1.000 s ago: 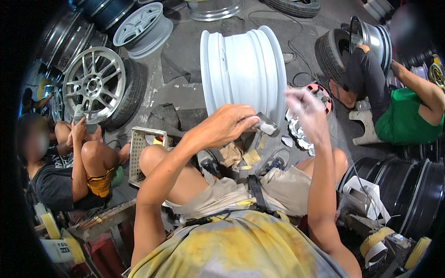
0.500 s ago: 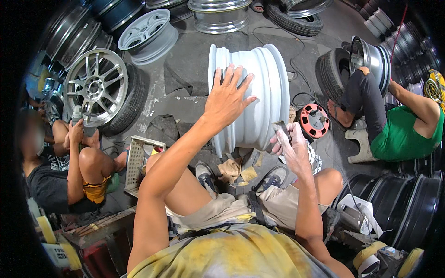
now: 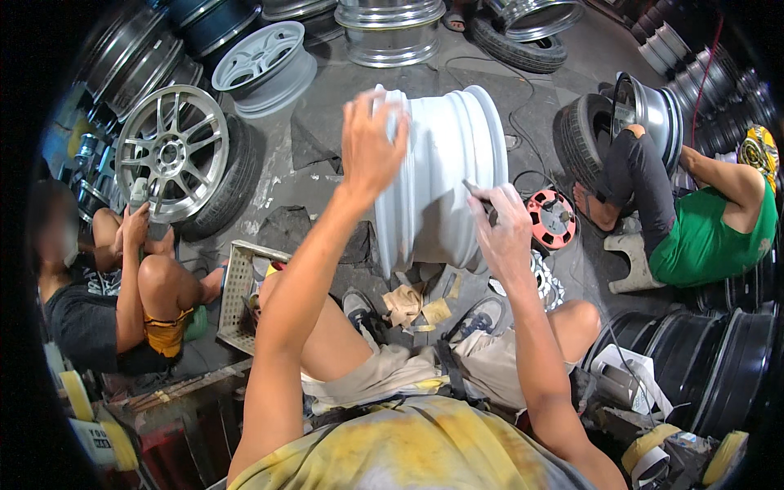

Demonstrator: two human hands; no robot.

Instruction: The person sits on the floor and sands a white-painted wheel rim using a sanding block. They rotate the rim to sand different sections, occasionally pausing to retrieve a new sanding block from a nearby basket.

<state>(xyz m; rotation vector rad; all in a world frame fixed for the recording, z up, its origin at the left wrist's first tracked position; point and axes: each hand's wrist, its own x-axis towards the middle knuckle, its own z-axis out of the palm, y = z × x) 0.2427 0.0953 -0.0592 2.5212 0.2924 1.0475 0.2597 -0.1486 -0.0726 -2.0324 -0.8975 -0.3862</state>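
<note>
A pale grey-white wheel rim stands on its edge before me, its barrel turned toward me. My left hand is at the rim's left flange, and its fingertips are smeared by motion. At the right side of the barrel, my right hand pinches a small dark grey folded piece, which looks like sandpaper, close against the surface. Most of that piece is hidden by the fingers.
Brown paper scraps lie between my shoes. A red cable reel stands right of the rim, a plastic crate by my left knee. One person sits at left beside a spoked wheel, another at right.
My left hand has moved left from the top of the barrel to the flange. My right hand has gone up and slightly left, bringing the grey piece to the barrel.
</note>
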